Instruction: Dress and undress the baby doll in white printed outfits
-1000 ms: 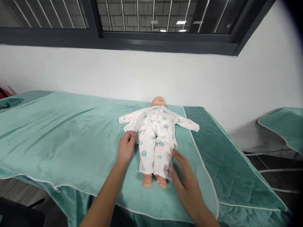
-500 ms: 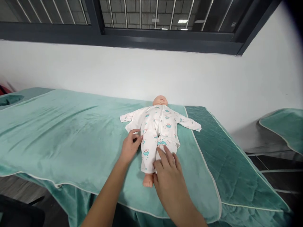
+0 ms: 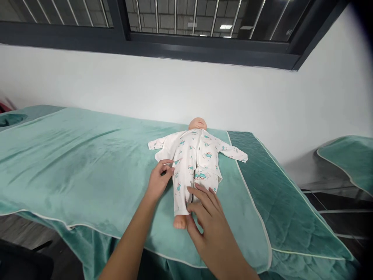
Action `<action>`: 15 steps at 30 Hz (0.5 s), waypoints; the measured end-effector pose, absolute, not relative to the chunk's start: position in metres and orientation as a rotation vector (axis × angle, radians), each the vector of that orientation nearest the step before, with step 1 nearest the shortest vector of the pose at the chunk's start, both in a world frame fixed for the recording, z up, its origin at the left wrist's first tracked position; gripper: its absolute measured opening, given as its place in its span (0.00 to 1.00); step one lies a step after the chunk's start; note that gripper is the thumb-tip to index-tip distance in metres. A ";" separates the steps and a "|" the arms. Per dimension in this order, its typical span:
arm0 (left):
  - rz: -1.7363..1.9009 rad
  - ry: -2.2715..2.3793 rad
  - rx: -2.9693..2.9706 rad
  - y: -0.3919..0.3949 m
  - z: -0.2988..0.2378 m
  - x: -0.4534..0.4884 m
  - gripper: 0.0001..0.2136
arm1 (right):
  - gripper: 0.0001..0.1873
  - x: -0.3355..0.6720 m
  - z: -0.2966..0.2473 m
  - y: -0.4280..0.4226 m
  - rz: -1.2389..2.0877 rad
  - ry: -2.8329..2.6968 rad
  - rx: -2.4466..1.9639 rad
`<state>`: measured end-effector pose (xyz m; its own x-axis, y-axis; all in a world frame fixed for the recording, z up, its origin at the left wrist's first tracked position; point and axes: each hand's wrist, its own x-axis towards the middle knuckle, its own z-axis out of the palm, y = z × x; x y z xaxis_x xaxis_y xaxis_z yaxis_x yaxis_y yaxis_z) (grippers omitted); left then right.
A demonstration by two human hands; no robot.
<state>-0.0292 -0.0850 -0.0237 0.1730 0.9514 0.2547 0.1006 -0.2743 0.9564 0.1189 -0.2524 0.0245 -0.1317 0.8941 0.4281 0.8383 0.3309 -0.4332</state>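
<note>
A baby doll (image 3: 198,123) lies on its back, head toward the wall, in a white printed baby shirt (image 3: 207,149) with its sleeves spread. White printed baby trousers (image 3: 181,186) cover its legs, and one bare foot (image 3: 180,222) shows below the cuff. My left hand (image 3: 159,179) is at the outer edge of the trousers on the left side, thumb and forefinger closed on the cloth. Over the lower legs, my right hand (image 3: 210,221) has its thumb and forefinger pinching the cuff of the left-hand trouser leg. It hides the doll's other foot.
Beneath the doll a light green blanket (image 3: 87,167) covers the bed, with a darker quilted cover (image 3: 268,194) at the right. A white wall (image 3: 145,85) and a barred window (image 3: 204,44) stand behind. A dark chair (image 3: 26,256) is at lower left.
My right hand has shifted slightly left, its thumb and forefinger now at the trouser cuff. The doll's visible foot has moved a little left and is more covered. The left hand has hardly moved.
</note>
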 end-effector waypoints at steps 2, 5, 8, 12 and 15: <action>1.196 1.054 1.609 -0.085 -0.025 -0.029 0.12 | 0.07 0.121 0.019 -0.252 0.144 -1.973 -1.540; 1.135 1.151 1.760 -0.084 -0.025 -0.028 0.09 | 0.08 0.124 0.010 -0.254 0.178 -1.994 -1.548; 1.063 1.232 1.900 -0.084 -0.024 -0.026 0.07 | 0.10 0.130 0.003 -0.263 0.207 -1.956 -1.520; 1.053 1.228 1.907 -0.086 -0.021 -0.026 0.07 | 0.17 0.147 -0.012 -0.279 0.238 -1.718 -1.533; 1.058 1.208 1.875 -0.088 -0.020 -0.027 0.11 | 0.21 0.159 -0.029 -0.289 0.248 -1.563 -1.577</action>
<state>-0.0273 -0.0880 -0.0196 0.2463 0.9293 0.2750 0.3951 -0.3554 0.8471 0.1586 -0.2889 -0.0287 0.1892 0.8853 0.4247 0.7102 0.1753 -0.6818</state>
